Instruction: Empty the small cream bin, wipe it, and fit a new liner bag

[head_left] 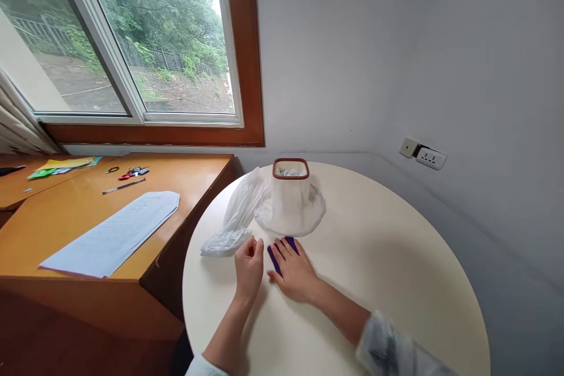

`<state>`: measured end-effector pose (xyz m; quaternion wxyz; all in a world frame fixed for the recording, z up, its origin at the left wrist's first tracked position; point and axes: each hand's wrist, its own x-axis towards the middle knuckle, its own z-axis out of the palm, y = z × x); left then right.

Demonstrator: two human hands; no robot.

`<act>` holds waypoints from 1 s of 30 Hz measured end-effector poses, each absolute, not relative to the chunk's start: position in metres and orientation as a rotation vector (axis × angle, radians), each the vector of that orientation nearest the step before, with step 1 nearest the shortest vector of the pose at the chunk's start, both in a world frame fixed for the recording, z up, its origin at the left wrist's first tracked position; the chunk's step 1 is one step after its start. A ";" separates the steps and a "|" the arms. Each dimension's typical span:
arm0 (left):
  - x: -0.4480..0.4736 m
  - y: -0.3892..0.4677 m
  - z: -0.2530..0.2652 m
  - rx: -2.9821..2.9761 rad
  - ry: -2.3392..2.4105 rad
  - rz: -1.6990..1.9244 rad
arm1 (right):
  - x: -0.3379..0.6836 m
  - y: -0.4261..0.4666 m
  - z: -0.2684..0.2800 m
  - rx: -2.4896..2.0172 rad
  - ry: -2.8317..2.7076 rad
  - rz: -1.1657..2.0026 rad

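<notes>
Round white counter (396, 235): lined bin (291, 202), brown-rimmed, set near far edge; limp translucent bag (240, 208) laid beside it, toward left edge. Right hand (294, 273) laid flat, fingers spread and released, over purple piece (273, 259), seemingly cloth. Left hand (249, 264) held just left, fingers curled in, loosely clenched; nothing seen in grasp. Purple piece placed left of counter's middle, on near side of bin, directly beneath right fingers; right hand nearer. Long axis mostly covered, cannot be told.

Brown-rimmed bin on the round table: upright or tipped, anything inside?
Upright, not empty. The bin stands mouth-up on the table; whitish stuff shows inside its brown rim. How full, cannot tell.
</notes>
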<state>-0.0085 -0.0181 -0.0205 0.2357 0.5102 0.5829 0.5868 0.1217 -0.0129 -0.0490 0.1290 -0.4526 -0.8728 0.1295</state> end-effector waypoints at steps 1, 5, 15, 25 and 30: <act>-0.009 -0.017 -0.023 1.398 1.606 1.616 | 0.109 -0.001 -0.052 -1.367 -2.512 0.359; -0.011 -0.013 -0.031 1.406 1.623 1.638 | 0.079 0.030 -0.053 -1.512 -2.392 0.313; -0.012 -0.014 -0.035 1.469 1.694 1.633 | 0.113 -0.013 -0.046 -1.247 -2.263 0.298; 0.020 -0.060 -0.017 2.269 1.261 0.875 | 0.260 -0.069 -0.046 -1.327 -2.522 0.065; 0.032 -0.070 -0.020 2.600 1.026 0.331 | 0.304 -0.080 -0.047 -1.384 -2.672 0.113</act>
